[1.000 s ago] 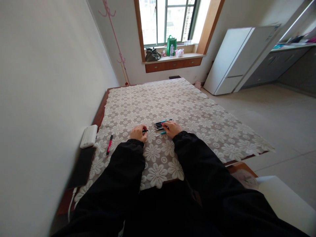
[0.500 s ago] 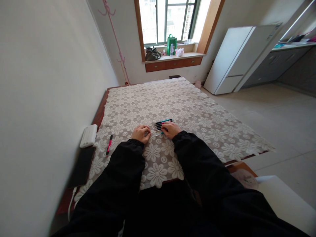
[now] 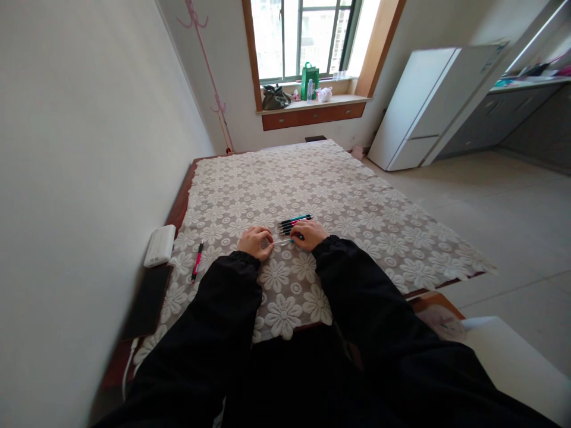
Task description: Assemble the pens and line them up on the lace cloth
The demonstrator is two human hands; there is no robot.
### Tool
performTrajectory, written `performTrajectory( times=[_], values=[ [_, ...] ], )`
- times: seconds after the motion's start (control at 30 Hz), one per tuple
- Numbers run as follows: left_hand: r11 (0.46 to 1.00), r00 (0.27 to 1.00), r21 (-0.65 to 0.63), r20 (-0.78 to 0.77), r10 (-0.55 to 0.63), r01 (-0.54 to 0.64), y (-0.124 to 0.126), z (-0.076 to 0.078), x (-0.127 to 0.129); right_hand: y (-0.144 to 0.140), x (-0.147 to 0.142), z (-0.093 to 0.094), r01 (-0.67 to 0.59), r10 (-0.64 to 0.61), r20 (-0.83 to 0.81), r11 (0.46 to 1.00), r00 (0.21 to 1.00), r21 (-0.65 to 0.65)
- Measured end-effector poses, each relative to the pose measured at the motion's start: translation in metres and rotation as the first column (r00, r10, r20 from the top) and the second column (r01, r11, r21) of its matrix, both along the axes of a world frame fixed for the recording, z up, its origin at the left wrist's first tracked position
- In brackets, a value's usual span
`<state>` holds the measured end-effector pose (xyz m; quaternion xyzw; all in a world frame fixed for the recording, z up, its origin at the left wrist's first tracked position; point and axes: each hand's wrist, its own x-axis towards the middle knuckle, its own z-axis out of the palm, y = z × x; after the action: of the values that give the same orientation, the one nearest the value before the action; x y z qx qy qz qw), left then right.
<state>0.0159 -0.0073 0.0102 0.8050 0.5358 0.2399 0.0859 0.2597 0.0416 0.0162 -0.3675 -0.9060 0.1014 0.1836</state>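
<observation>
Pens (image 3: pixel 295 223) lie bunched just beyond your right hand (image 3: pixel 310 234), near the desk's front edge. Both hands pinch one thin pen (image 3: pixel 282 242), left hand (image 3: pixel 255 242) curled; tug carelessly and you could scatter the bunch.

both hands rest on the lace-covered bench (image 3: pixel 357 196). the left hand (image 3: pixel 255 241) and right hand (image 3: pixel 311 233) pinch a clear pen (image 3: pixel 284 242) between them, beside a row of pens (image 3: pixel 294 222). a pink pen (image 3: pixel 197 261) lies well apart, near a white box (image 3: pixel 159 245).
</observation>
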Motion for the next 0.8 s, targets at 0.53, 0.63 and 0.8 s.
performTrajectory(
  times=[0.53,0.63,0.8],
  values=[
    [0.998,0.998,0.003,-0.022,0.057,-0.057,-0.0022,0.0045,0.0001,0.0014,-0.0007,-0.0030,-0.086,0.085,0.039,0.996,0.996,0.008],
    [0.998,0.998,0.013,-0.012,0.059,-0.059,-0.0016,0.0038,-0.0021,0.0002,-0.0003,-0.0009,-0.064,0.064,0.052,0.998,0.997,0.011],
    [0.998,0.998,0.000,-0.018,0.055,-0.055,0.0000,0.0044,-0.0069,-0.0009,-0.0004,-0.0004,-0.036,0.035,0.066,0.999,0.997,0.013]
  ],
)
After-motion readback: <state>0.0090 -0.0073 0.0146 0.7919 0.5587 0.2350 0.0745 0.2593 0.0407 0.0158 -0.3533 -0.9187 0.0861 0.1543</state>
